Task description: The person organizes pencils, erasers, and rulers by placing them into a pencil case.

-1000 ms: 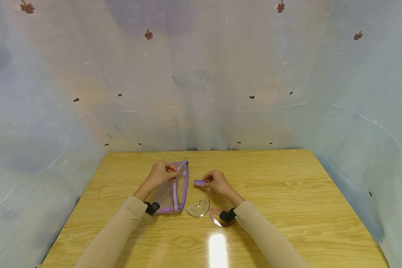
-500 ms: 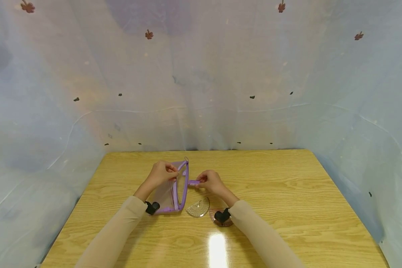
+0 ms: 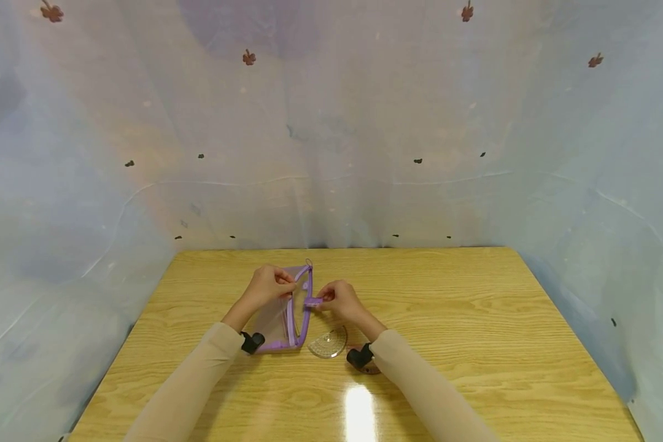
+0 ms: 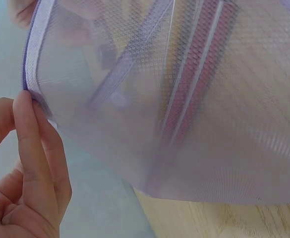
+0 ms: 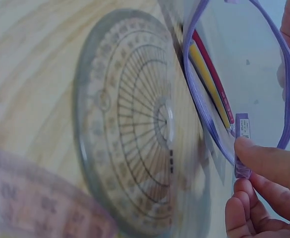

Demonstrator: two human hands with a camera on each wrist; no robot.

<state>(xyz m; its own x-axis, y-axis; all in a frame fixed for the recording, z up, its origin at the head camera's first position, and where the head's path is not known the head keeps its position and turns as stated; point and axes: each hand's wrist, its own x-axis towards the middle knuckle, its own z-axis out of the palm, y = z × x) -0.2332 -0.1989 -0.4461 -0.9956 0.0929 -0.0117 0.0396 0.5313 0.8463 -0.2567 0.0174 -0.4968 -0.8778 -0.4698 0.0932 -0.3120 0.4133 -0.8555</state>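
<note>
While LH grips pouch, RH pinches block.

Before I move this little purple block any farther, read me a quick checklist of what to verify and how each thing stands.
1. Block held: ok. The right hand pinches the purple block.
2. Pouch steadied: ok. The left hand pinches the edge of the mesh pouch.
3. Mouth open: ok. It gapes in the right wrist view.
4. Block past the rim: cannot tell. It overlaps the rim in the head view, but depth is unclear.
5. Pencils inside the pouch: ok. Red and yellow pencils show through the mouth.
6. Table beside the pouch free of loose things: not ok. A clear protractor and a pink protractor lie there.
</note>
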